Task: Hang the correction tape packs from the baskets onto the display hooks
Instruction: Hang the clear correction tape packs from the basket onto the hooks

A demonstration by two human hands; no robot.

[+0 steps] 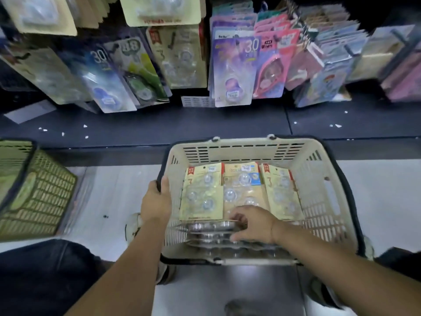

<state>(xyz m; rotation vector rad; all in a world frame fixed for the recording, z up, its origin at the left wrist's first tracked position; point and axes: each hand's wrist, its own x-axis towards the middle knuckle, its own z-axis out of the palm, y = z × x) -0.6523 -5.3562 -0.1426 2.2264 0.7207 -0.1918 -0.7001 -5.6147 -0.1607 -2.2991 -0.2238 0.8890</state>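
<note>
A cream plastic basket (250,149) stands on the floor in front of me. Inside lie yellow correction tape packs (202,190) in three rows, with more stacked on edge at the near wall. My left hand (157,199) grips the basket's left rim. My right hand (252,224) reaches into the basket, its fingers curled round the near stack of packs (209,226). Above, display hooks carry hanging packs, among them a matching yellow pack (180,55) and a purple one (234,69).
A green basket (34,190) lies tilted at the left on the pale floor. A dark shelf base (159,126) runs under the hanging display. My shoe (132,224) shows beside the cream basket, and dark trouser legs fill the bottom corners.
</note>
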